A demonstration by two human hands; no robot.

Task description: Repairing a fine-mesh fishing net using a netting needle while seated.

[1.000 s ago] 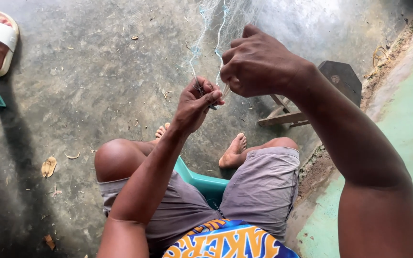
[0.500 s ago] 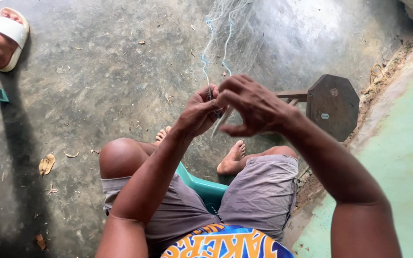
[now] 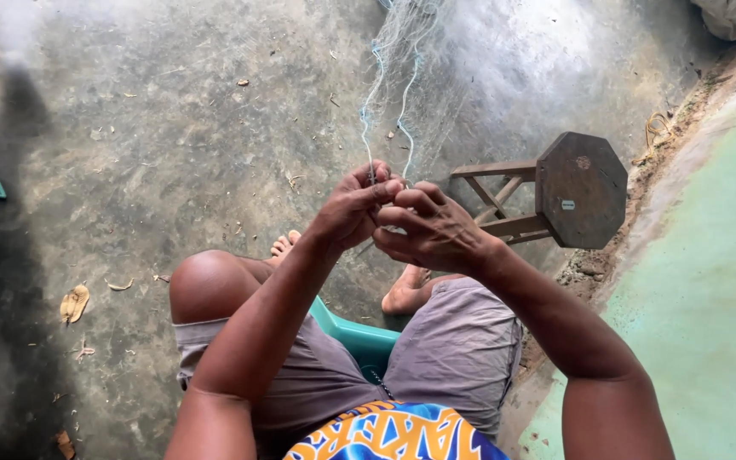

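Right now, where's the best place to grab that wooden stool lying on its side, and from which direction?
Probably a leg or the crossbar of the wooden stool, coming from its left, the open side facing the fishing net. The stool lies tipped, its octagonal seat on edge toward the green wall, too broad and flat to grip; the slim legs stick out sideways, clear of the concrete floor.

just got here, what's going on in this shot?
A person sits on a green plastic chair over a concrete floor, working a fine pale fishing net that stretches up and away from them. The left hand and right hand are brought together at the net's near edge, fingers pinching its strands; any tool between them is too hidden to tell. A wooden stool lies tipped on its side to the right, beside a green-painted wall.
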